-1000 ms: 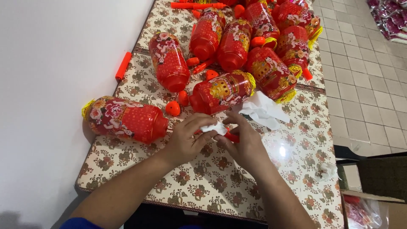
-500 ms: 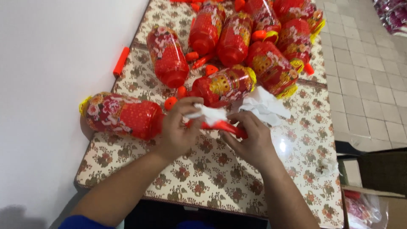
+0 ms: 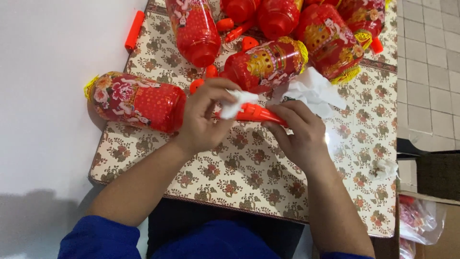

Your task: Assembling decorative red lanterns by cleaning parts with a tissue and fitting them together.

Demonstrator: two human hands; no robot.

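1. Your left hand [image 3: 203,120] has its grip closed on a small white tissue [image 3: 238,101], pinched between thumb and fingertips and pressed against the orange plastic piece [image 3: 254,114].
2. Your right hand [image 3: 299,134] has its grip closed around that same orange plastic piece, fingers wrapped over its right end, so only the tapered left part shows.
3. The orange piece is held just above the desk [image 3: 249,172], between your two hands, lying roughly level.
4. Just behind your hands a crumpled white paper sheet [image 3: 314,91] lies on the desk, touching a red lantern [image 3: 268,64] that lies on its side.
5. To your left another red flowered lantern [image 3: 136,100] with a yellow fringe lies on its side at the desk's edge, just beside your left hand.
6. More red lanterns [image 3: 330,41] are heaped at the far end, with loose orange caps [image 3: 249,43] and an orange rod [image 3: 134,29] among them.
7. A small white paper scrap [image 3: 385,168] sits near the desk's right edge, well apart from your hands.
8. The desk wears a floral patterned cover; a tiled floor [image 3: 431,62] shows on the right.
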